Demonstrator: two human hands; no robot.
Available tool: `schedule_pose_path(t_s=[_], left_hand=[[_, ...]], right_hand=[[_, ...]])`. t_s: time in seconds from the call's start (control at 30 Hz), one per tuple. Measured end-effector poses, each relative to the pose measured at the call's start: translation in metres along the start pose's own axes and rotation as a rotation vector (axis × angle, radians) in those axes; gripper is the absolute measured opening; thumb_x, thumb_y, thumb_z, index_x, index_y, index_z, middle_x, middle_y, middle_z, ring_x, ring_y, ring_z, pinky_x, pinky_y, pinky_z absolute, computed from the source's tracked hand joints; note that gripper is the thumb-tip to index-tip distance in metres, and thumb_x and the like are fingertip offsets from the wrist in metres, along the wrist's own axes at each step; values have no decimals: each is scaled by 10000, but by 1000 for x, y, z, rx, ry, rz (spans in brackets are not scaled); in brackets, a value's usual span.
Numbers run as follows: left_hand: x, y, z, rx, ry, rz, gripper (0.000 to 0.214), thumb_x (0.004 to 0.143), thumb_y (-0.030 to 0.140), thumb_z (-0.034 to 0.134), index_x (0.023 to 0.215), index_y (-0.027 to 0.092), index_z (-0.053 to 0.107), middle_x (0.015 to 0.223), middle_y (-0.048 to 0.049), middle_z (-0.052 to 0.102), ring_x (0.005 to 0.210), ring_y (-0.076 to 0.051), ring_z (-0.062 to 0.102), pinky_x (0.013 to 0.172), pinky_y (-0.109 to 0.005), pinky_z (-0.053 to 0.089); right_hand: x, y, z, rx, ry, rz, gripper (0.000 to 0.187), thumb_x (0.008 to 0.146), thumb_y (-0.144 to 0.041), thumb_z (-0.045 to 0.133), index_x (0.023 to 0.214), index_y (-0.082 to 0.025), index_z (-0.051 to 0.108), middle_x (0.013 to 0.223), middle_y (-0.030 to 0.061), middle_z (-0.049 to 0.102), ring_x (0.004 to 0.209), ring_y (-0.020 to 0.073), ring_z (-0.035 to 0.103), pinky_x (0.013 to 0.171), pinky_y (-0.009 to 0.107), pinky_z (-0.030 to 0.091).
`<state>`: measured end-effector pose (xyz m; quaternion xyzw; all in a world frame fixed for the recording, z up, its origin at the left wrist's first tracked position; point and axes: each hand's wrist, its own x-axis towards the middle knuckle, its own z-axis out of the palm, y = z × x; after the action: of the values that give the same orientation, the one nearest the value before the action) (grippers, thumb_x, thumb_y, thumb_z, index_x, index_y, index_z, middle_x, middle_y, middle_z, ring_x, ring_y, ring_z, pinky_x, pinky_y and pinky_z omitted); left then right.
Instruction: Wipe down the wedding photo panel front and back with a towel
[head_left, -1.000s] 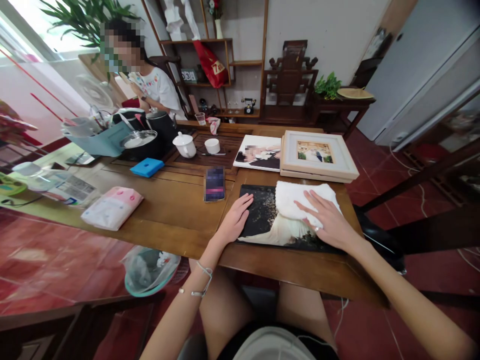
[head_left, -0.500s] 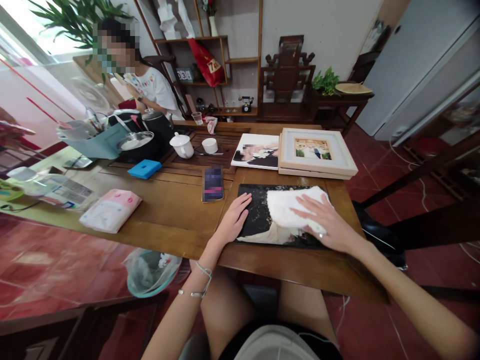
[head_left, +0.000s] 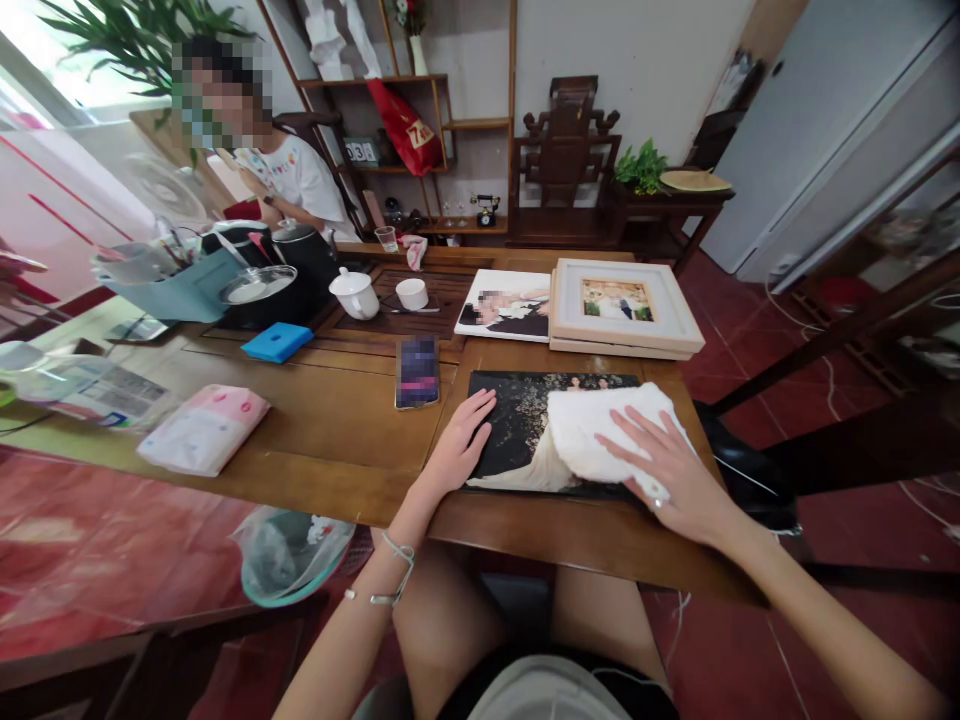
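A dark photo panel (head_left: 510,455) lies at the front edge of the wooden table, showing part of a pale gown on black. My left hand (head_left: 459,440) rests flat on the panel's left edge, fingers stretched out and holding nothing. On the panel's right part is a folded white cloth (head_left: 581,440), which hides the picture beneath it. My right hand (head_left: 667,475) lies over the cloth with its fingers spread, pressing it down. A phone (head_left: 417,372) sits to the left of the panel.
Behind the panel are framed photos (head_left: 679,310) and a white-edged print (head_left: 472,300). A lidded white cup (head_left: 355,293), a blue box (head_left: 277,342), a tissue pack (head_left: 206,430) and a pot (head_left: 259,297) stand leftward. Another person (head_left: 300,180) sits across the table. A bin (head_left: 292,560) is below.
My right hand and the white cloth have slid right and toward me over the panel, uncovering more of the picture. My left hand stays on the edge. The view has shifted slightly.
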<state>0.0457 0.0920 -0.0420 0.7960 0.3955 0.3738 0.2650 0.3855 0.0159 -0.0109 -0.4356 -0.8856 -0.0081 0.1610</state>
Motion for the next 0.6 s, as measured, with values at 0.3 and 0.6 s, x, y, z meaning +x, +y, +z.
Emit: schedule_pose_path(t_s=[0.3,0.6], left_hand=[[0,-3,-1,12,-46,-1,441,1014,310,343,1425,214,470,1515,-116,428,1447,-230,324,1209,-502,238],[0,-5,-2,18,-38,27,435,1010,314,359,1424,244,471,1506,-98,445,1442,-239,333,1202,-517,252]], right_hand=[[0,-12,-11,12,-134,-75,604,919,-249,478,1503,-306,337,1609,68,230,1475,305,171,1156,623,149],[99,21,10,-168,-143,79,590,849,-229,499,1422,-87,470,1536,226,342,1447,409,204,1119,688,121]])
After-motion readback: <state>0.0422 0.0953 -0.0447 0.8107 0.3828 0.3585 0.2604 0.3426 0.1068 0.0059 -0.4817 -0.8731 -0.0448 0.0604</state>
